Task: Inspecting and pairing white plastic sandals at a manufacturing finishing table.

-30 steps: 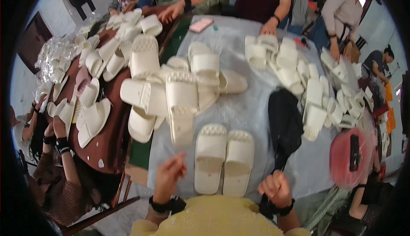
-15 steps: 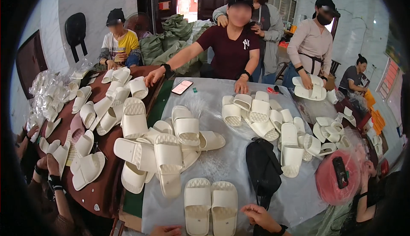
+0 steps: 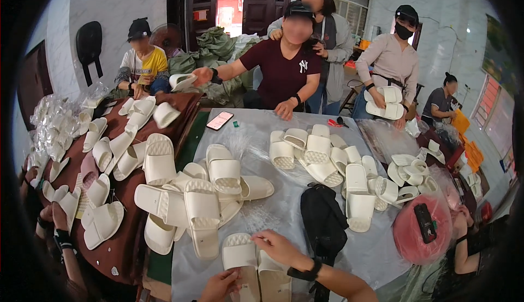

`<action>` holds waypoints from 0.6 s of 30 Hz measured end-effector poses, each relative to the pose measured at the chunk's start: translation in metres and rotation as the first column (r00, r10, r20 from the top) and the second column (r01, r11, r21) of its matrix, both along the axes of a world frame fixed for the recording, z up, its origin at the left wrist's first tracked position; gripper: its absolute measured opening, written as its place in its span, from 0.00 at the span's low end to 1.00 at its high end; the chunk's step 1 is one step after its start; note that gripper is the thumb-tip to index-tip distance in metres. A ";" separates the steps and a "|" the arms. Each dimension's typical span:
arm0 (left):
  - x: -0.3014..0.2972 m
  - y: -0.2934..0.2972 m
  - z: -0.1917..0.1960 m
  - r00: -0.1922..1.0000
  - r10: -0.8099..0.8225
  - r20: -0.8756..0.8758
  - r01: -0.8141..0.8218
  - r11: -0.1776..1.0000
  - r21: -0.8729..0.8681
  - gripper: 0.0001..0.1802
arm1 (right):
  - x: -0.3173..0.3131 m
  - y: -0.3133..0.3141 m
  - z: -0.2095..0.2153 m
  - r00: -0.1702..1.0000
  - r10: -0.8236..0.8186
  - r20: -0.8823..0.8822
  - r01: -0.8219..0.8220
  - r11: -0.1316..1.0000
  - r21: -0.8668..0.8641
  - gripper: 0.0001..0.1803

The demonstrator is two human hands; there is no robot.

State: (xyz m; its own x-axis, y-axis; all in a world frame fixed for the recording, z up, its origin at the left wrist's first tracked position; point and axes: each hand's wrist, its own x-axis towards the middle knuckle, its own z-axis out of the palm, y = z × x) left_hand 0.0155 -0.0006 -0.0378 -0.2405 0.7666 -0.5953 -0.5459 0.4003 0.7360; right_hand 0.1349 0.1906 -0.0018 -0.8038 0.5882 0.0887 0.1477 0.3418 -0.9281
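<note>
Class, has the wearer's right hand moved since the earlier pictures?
Yes. Against the black bag, the right hand has moved left, and now is over the near pair of slippers.

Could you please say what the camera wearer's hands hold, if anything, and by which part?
I cannot tell: the right hand is over the paired slippers, the left hand at their left edge.
</note>
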 end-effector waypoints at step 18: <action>0.024 0.042 -0.015 0.986 0.155 -0.066 -0.145 0.979 0.141 0.08 | -0.028 0.025 -0.052 0.884 0.410 0.225 -0.424 0.906 0.017 0.20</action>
State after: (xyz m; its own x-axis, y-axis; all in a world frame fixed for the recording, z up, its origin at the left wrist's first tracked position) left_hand 0.0396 0.0410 -0.0531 -0.3996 0.7906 -0.4640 -0.5324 0.2119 0.8196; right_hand 0.1070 0.2155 -0.0533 -0.9774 0.1937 -0.0846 0.1685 0.4724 -0.8651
